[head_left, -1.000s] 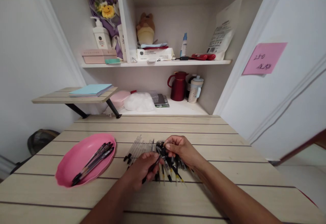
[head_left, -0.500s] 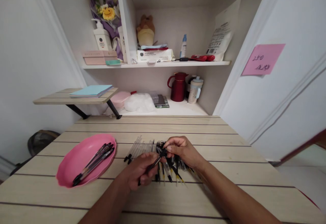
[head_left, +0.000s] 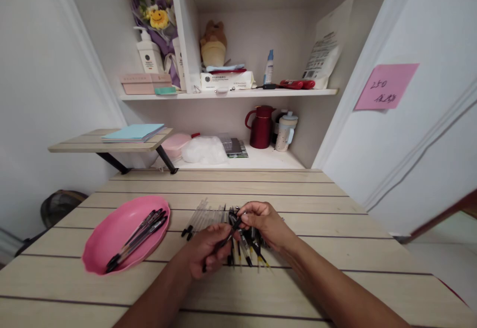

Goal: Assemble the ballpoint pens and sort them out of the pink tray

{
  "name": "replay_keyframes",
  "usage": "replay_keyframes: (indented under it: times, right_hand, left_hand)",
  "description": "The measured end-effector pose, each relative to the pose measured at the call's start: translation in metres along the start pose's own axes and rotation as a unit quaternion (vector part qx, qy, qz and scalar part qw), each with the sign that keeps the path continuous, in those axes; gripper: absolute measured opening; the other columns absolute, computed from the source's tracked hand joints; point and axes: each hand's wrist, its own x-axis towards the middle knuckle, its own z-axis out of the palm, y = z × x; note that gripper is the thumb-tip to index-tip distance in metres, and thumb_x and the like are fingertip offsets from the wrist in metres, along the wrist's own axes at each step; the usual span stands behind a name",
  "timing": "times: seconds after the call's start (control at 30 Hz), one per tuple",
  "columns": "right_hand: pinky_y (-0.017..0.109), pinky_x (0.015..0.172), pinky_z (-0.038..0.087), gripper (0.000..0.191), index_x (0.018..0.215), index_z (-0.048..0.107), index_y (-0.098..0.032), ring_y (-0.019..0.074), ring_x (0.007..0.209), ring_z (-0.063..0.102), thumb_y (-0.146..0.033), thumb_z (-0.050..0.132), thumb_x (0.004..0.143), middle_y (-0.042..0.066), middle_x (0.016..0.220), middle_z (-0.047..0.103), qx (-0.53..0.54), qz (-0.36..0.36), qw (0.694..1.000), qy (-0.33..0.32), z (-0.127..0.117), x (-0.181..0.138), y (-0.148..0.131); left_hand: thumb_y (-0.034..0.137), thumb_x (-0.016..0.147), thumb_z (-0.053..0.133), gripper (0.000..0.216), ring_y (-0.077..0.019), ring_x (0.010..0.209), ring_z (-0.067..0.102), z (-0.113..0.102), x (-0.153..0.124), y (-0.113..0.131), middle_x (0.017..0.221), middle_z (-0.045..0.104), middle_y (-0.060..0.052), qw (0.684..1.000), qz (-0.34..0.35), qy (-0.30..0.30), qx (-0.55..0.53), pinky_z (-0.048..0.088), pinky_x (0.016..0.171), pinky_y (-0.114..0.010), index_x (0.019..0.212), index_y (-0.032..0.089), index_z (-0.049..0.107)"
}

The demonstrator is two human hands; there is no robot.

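My left hand [head_left: 210, 251] is closed around a black pen [head_left: 222, 242], which slants up and away to the right. At the pen's far end, the thumb and fingers of my right hand [head_left: 263, 221] pinch its dark tip section; whether that is a separate cap I cannot tell. Beneath and behind both hands lies a pile of black pen parts and refills [head_left: 248, 251], some with yellow ends, partly hidden by my fingers. Left of the pile, clear pen barrels [head_left: 203, 217] with black ends lie side by side on the table.
A pink scalloped dish [head_left: 100, 233] with several pens [head_left: 137, 238] in it stands on the slatted table [head_left: 316, 288] at the left. A small raised shelf [head_left: 80, 141] carries blue paper [head_left: 134, 131]. Behind, a cabinet holds a red jug [head_left: 261, 126] and a tumbler [head_left: 286, 131].
The dark piece at my right fingertips, tilted across the pen before, now lines up with it. My right hand has shifted slightly left and down; my left hand stays nearly still.
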Motion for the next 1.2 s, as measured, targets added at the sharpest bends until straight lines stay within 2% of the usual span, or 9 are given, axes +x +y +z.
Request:
replay_keyframes:
  times: [0.13,0.27,0.4,0.63,0.83,0.97,1.03,1.1,1.2]
  right_hand:
    - [0.022,0.055,0.04,0.023,0.074,0.064,-0.015,0.0094,0.054,0.053,-0.03,0.071,0.058,0.0,0.06,0.06,-0.004,-0.007,0.999,-0.037,0.0,-0.003,-0.007]
    - [0.021,0.055,0.04,0.03,0.084,0.061,-0.017,0.0092,0.057,0.054,-0.032,0.07,0.06,0.0,0.068,0.062,0.006,0.006,0.999,-0.045,0.002,-0.003,-0.006]
    - [0.019,0.046,0.034,0.023,0.071,0.059,-0.014,0.0071,0.046,0.049,-0.034,0.068,0.063,-0.002,0.051,0.056,-0.008,0.024,1.0,0.008,0.004,0.001,0.007]
    - [0.021,0.06,0.042,0.02,0.075,0.063,-0.014,0.0087,0.061,0.055,-0.026,0.07,0.06,0.003,0.074,0.063,0.104,-0.042,0.993,0.027,-0.017,0.007,-0.01]
    - [0.021,0.056,0.042,0.022,0.077,0.06,-0.016,0.009,0.058,0.056,-0.028,0.069,0.061,-0.001,0.065,0.058,0.081,-0.044,0.99,0.104,-0.033,0.011,-0.02]
    - [0.019,0.047,0.037,0.024,0.077,0.057,-0.017,0.0073,0.049,0.051,-0.032,0.067,0.061,-0.004,0.058,0.053,-0.004,-0.054,0.979,0.196,-0.037,0.017,-0.015]
    - [0.02,0.044,0.034,0.021,0.072,0.055,-0.016,0.0076,0.045,0.047,-0.035,0.062,0.064,-0.005,0.053,0.05,-0.097,-0.037,0.974,0.202,-0.041,0.018,-0.013]
    - [0.02,0.042,0.03,0.02,0.064,0.053,-0.016,0.0074,0.041,0.042,-0.035,0.06,0.065,-0.006,0.047,0.046,-0.224,-0.001,0.96,0.166,-0.044,0.017,-0.009]
    - [0.02,0.043,0.028,0.017,0.057,0.052,-0.016,0.0077,0.044,0.041,-0.03,0.061,0.062,-0.005,0.046,0.047,-0.408,0.028,0.909,0.078,-0.039,0.014,-0.001]
  left_hand:
    - [0.046,0.076,0.047,0.029,-0.0013,0.021,0.019,-0.005,-0.003,0.001,0.037,0.034,0.01,0.998,-0.033,-0.042,-0.039,0.012,0.024,-0.014,0.081,0.017,0.052]
    - [0.05,0.076,0.045,0.034,-0.001,0.023,0.022,0.0,0.0,-0.002,0.039,0.038,0.009,1.0,0.008,0.011,0.013,0.015,0.025,-0.013,0.082,0.017,0.052]
    - [0.051,0.076,0.044,0.035,-0.0013,0.024,0.027,0.006,0.006,-0.006,0.042,0.046,0.007,0.995,0.052,0.064,0.06,0.017,0.026,-0.013,0.079,0.016,0.05]
    - [0.044,0.077,0.046,0.03,-0.0016,0.023,0.017,-0.006,0.001,-0.006,0.038,0.035,0.011,0.998,-0.026,-0.035,-0.046,0.013,0.023,-0.015,0.083,0.015,0.052]
    - [0.05,0.075,0.046,0.037,-0.0008,0.023,0.021,0.0,0.002,-0.005,0.038,0.04,0.009,0.999,-0.014,-0.001,0.039,0.015,0.025,-0.013,0.082,0.015,0.054]
    - [0.052,0.073,0.046,0.039,-0.0007,0.023,0.022,0.002,0.003,-0.005,0.038,0.04,0.009,0.997,-0.012,0.022,0.071,0.015,0.025,-0.013,0.08,0.014,0.054]
    - [0.053,0.072,0.047,0.04,-0.0005,0.023,0.021,0.001,0.003,-0.005,0.039,0.039,0.01,0.997,-0.003,0.038,0.065,0.015,0.025,-0.013,0.081,0.014,0.054]
    - [0.052,0.072,0.047,0.039,-0.0004,0.023,0.022,-0.002,0.005,-0.005,0.039,0.039,0.01,0.997,0.011,0.06,0.05,0.015,0.026,-0.013,0.083,0.015,0.053]
    - [0.05,0.072,0.048,0.038,-0.0004,0.024,0.023,-0.006,0.008,-0.008,0.04,0.04,0.009,0.995,0.029,0.093,0.032,0.017,0.026,-0.013,0.083,0.014,0.053]
